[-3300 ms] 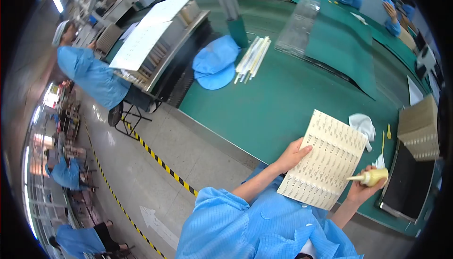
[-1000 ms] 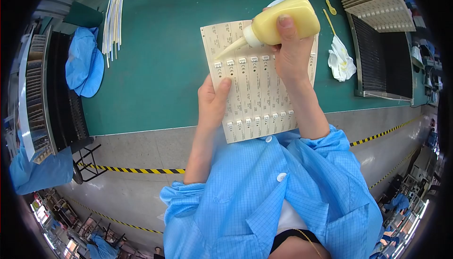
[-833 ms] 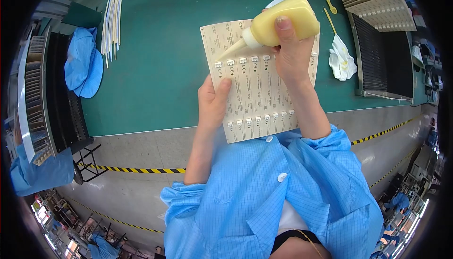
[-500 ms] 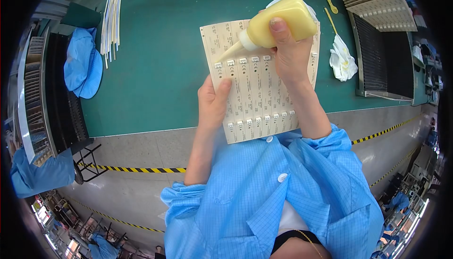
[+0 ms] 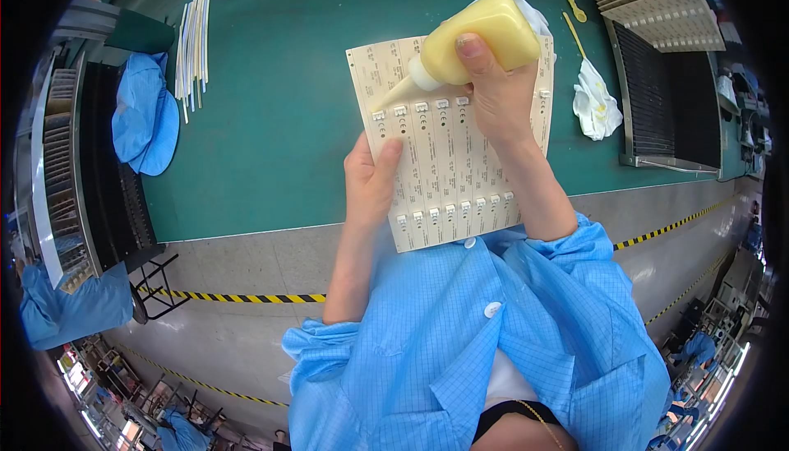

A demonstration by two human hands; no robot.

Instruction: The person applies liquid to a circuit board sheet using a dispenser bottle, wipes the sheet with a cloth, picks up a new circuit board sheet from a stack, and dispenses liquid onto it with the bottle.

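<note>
A cream circuit board panel (image 5: 448, 159) with rows of small white connectors (image 5: 422, 109) is tilted at the front of the table. My left hand (image 5: 371, 175) grips its left edge, thumb on top and the other fingers hidden beneath. In my right hand (image 5: 497, 93) is a yellow squeeze bottle (image 5: 485, 36), held slanted over the panel. Its narrow nozzle points down to the left, with the tip at or just above the leftmost connector of the upper row. Whether the tip touches is too fine to tell. Part of the panel is hidden behind the bottle and right hand.
Right of the panel lie a stained white cloth (image 5: 597, 106), a yellow stick (image 5: 573, 33) and a small yellow spoon (image 5: 577, 9). Black racks (image 5: 670, 97) hold boards at the right, with another rack (image 5: 107, 155) at the left. A blue cap (image 5: 146, 114) and thin strips (image 5: 193, 52) lie left.
The squeeze bottle and my right hand have shifted slightly left, and the nozzle tip sits marginally further left. My left hand still grips the panel.
</note>
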